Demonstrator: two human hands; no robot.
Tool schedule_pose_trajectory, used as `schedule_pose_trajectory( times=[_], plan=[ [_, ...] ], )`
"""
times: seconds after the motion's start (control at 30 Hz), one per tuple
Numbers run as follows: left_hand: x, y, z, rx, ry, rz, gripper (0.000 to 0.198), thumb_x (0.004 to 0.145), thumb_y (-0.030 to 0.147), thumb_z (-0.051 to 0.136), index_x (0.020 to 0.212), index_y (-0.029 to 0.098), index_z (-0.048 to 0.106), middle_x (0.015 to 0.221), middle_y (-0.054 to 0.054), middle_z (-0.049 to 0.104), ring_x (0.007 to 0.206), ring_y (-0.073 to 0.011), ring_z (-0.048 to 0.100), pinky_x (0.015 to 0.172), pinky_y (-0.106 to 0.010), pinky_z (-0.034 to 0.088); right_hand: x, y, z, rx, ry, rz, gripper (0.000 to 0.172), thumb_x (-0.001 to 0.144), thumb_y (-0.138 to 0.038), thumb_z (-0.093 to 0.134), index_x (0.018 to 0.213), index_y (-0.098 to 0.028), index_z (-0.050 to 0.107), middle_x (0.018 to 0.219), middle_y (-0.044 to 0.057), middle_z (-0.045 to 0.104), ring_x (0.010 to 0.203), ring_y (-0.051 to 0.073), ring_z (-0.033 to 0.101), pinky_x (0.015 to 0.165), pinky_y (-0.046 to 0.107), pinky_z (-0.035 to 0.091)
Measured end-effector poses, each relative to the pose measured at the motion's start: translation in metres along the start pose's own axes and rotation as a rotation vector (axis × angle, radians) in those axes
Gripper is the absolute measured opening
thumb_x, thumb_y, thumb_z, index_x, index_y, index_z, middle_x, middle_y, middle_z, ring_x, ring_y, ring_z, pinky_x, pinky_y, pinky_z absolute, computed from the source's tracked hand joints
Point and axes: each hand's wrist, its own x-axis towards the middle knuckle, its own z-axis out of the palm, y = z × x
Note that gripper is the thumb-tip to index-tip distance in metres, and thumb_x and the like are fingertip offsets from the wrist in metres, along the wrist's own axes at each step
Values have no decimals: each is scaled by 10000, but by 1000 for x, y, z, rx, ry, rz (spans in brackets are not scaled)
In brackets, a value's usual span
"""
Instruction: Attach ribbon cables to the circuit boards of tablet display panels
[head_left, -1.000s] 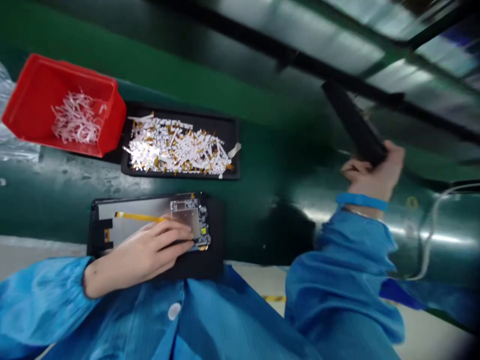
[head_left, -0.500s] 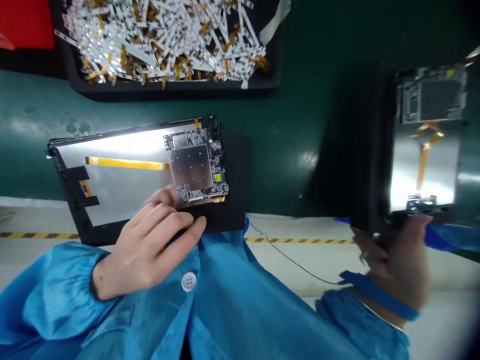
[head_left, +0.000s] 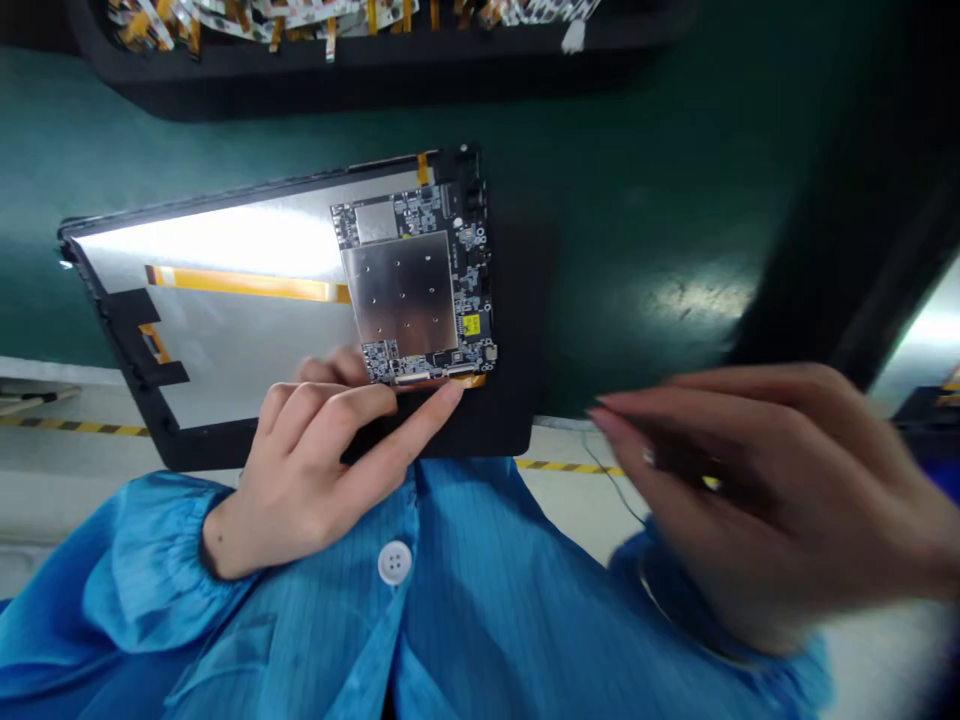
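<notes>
An opened tablet [head_left: 247,370] lies face down, tilted slightly, with its silvery back showing. A circuit board [head_left: 401,290] with a metal shield sits at its right end, and an orange flex cable [head_left: 251,285] runs leftward from the board. My left hand [head_left: 307,470] rests over the tablet's near edge with curled fingers, its thumb tip touching an orange strip [head_left: 471,381] by the board's lower connectors. My right hand [head_left: 757,480] is in the air to the right, smeared by motion. Its thumb and forefinger tips are close together; nothing shows between them.
At the top, a black tray [head_left: 375,90] holds many white and orange flex strips. Part of another tablet [head_left: 926,330] shows at the right edge. The green mat [head_left: 637,230] spreads between, and a thin cord [head_left: 611,480] hangs past the table edge.
My right hand has let go of the second tablet at the right and moved left. My left thumb has slid up to the board's lower edge. The view has shifted closer and lower.
</notes>
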Motion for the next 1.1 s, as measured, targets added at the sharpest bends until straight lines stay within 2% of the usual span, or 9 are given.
schedule_pose_trajectory(
  times=[0.03, 0.1, 0.2, 0.37, 0.67, 0.87, 1.03, 1.1],
  plan=[
    [-1, -1, 0, 0, -29, -8, 434, 938, 123, 572, 1358, 230, 547, 967, -37, 597, 825, -175, 554, 685, -322, 361, 7, -8, 14, -40, 21, -119, 230, 724, -64, 807, 889, -210, 739, 826, 28, 652, 591, 79, 543, 457, 188, 476],
    [-2, -2, 1, -27, -107, -44, 442, 960, 139, 542, 1375, 289, 529, 930, -14, 612, 787, -164, 546, 660, -311, 355, 16, -15, 35, 3, -3, -181, 170, 785, -126, 777, 915, -212, 711, 840, 22, 651, 616, 95, 560, 479, 208, 496],
    [-2, -4, 2, -76, -143, -108, 439, 977, 164, 517, 1363, 371, 532, 839, 16, 615, 749, -150, 532, 633, -292, 362, 18, -13, 48, 69, -68, -147, 165, 838, -146, 729, 944, -265, 685, 870, 6, 660, 652, 116, 611, 502, 233, 512],
    [0, -8, 3, -132, -168, -94, 431, 949, 173, 578, 1326, 380, 566, 751, 38, 607, 703, -136, 514, 593, -281, 361, 17, -13, 51, 93, -63, -71, 193, 838, -131, 723, 925, -298, 680, 857, -4, 671, 692, 141, 651, 529, 252, 527],
    [-9, -2, 10, -89, -67, -148, 442, 963, 209, 546, 1371, 378, 520, 840, 6, 623, 752, -159, 538, 681, -319, 437, 19, -13, 55, 132, -47, -84, 130, 843, -189, 738, 913, -274, 670, 839, 8, 683, 667, 140, 644, 519, 252, 538],
    [-4, -11, 5, -55, -118, 13, 418, 944, 209, 593, 1347, 310, 548, 780, 22, 587, 655, -125, 515, 601, -292, 405, 18, -12, 56, 135, -35, -84, 132, 830, -193, 752, 905, -269, 674, 831, 7, 681, 634, 126, 634, 500, 241, 537],
    [-8, -13, 6, -19, -139, 6, 505, 973, 234, 548, 1453, 322, 418, 830, 9, 598, 709, -139, 548, 625, -295, 411, 19, -12, 56, 135, -48, -55, 132, 834, -211, 749, 917, -290, 684, 840, -1, 685, 630, 132, 642, 500, 253, 549],
    [-7, -11, 6, -28, -146, -5, 462, 987, 234, 520, 1433, 329, 446, 809, 12, 589, 697, -135, 533, 616, -291, 395, 19, -12, 56, 125, -48, -53, 131, 837, -226, 748, 922, -301, 682, 842, -1, 683, 631, 138, 642, 502, 260, 555]
  ],
)
